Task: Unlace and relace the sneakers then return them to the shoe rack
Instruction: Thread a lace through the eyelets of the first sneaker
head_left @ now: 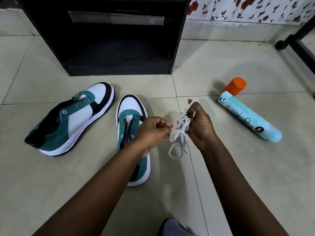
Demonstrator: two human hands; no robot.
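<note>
Single head-worn wide-angle view, looking forward and steeply down at a tiled floor [221,167], both forearms reaching in from the bottom edge, hands close at centre, black shoe rack [105,48] at the top edge, straight lines bowed toward the corners

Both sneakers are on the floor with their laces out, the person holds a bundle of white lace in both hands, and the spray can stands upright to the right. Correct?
Not quite. In the head view the spray can lies on its side on the floor, not upright. The rest holds: both sneakers are unlaced and both hands hold the white lace.
</note>
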